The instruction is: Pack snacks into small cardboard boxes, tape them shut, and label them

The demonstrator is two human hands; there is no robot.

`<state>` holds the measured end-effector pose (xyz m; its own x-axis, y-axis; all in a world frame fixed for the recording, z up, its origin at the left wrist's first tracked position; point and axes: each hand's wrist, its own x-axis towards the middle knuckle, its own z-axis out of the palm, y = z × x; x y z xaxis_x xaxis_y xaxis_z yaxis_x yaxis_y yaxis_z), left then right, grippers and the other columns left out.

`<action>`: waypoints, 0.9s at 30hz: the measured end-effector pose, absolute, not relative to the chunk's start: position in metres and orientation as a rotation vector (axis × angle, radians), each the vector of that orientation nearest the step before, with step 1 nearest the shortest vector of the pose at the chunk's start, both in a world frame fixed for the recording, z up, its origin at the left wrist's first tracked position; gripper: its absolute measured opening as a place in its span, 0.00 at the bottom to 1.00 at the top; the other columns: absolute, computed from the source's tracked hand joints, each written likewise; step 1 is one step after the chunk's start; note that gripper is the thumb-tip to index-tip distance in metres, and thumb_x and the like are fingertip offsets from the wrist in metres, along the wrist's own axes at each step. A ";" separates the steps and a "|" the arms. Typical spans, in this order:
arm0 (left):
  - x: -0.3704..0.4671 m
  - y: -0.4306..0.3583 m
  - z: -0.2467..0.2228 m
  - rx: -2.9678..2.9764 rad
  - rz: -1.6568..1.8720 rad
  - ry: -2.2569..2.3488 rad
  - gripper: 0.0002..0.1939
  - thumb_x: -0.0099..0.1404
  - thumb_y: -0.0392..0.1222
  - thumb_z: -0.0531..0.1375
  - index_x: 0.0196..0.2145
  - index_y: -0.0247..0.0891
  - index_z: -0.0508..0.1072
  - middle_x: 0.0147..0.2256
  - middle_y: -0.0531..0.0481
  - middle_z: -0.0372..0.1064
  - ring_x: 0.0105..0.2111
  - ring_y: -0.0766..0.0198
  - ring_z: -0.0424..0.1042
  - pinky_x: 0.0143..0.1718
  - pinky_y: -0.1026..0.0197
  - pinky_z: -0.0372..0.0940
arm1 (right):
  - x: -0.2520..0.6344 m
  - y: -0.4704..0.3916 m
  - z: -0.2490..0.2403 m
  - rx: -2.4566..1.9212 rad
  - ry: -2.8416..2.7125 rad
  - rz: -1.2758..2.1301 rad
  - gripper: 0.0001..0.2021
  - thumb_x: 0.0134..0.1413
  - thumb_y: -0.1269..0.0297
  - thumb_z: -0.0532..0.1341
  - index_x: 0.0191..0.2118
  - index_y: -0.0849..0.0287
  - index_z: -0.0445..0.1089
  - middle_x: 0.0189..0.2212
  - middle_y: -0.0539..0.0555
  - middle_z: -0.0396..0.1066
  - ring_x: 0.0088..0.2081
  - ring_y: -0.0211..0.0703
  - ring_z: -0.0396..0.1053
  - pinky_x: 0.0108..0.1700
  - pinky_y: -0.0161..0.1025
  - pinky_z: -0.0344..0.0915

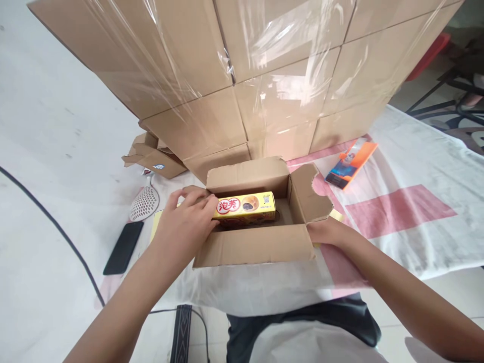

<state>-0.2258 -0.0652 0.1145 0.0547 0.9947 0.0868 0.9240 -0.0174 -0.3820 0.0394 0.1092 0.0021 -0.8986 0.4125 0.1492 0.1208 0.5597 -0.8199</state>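
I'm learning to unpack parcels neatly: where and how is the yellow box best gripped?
Probably by the long sides near its right end, from above. The yellow box is long and narrow, lying lengthwise in the carton, whose top is open. The left hand covers its left end, while the right end is uncovered, with a gap beyond it.

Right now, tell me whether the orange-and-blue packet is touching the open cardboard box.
Apart: the head view shows pink-and-white cloth between the packet and the right flap of the box.
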 end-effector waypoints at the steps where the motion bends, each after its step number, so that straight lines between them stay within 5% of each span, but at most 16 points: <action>1: -0.224 -0.062 0.116 -1.991 0.350 -1.947 0.10 0.69 0.38 0.62 0.47 0.34 0.75 0.44 0.37 0.79 0.49 0.44 0.75 0.50 0.43 0.61 | 0.040 0.109 0.000 -0.444 -2.474 1.266 0.14 0.53 0.53 0.68 0.43 0.53 0.78 0.45 0.55 0.80 0.55 0.63 0.75 0.57 0.56 0.75; 7: -0.225 -0.058 0.123 -1.972 0.312 -2.007 0.07 0.72 0.42 0.57 0.42 0.39 0.73 0.30 0.45 0.74 0.32 0.50 0.72 0.34 0.52 0.57 | 0.039 0.111 -0.005 -0.347 -2.444 1.203 0.17 0.51 0.53 0.71 0.47 0.50 0.79 0.46 0.53 0.81 0.56 0.63 0.74 0.60 0.58 0.73; 19: -0.203 -0.044 0.120 -2.086 0.249 -2.058 0.08 0.72 0.41 0.57 0.35 0.42 0.74 0.36 0.43 0.79 0.44 0.44 0.70 0.42 0.45 0.60 | 0.039 0.108 -0.006 -0.408 -2.440 1.220 0.18 0.48 0.54 0.74 0.47 0.49 0.80 0.46 0.53 0.81 0.56 0.65 0.75 0.60 0.61 0.73; 23: -0.217 -0.062 0.125 -1.965 0.019 -2.074 0.09 0.70 0.49 0.63 0.43 0.43 0.75 0.53 0.43 0.76 0.54 0.40 0.69 0.50 0.40 0.63 | 0.038 0.107 -0.002 -0.390 -2.428 1.218 0.17 0.50 0.55 0.73 0.47 0.49 0.80 0.48 0.53 0.81 0.55 0.63 0.76 0.60 0.59 0.74; 27: -0.255 -0.102 0.090 -1.584 -0.791 -2.201 0.31 0.69 0.60 0.62 0.64 0.46 0.64 0.61 0.38 0.67 0.60 0.40 0.67 0.51 0.43 0.69 | 0.042 0.106 0.001 -0.327 -2.417 1.140 0.22 0.53 0.58 0.71 0.55 0.50 0.76 0.52 0.56 0.79 0.59 0.64 0.73 0.63 0.59 0.70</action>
<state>-0.2546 -0.1017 0.0899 -0.3367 0.7649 0.5491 0.9394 0.2334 0.2510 0.0417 0.1065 0.0007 -0.8728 0.3911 0.2921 0.0234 0.6312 -0.7752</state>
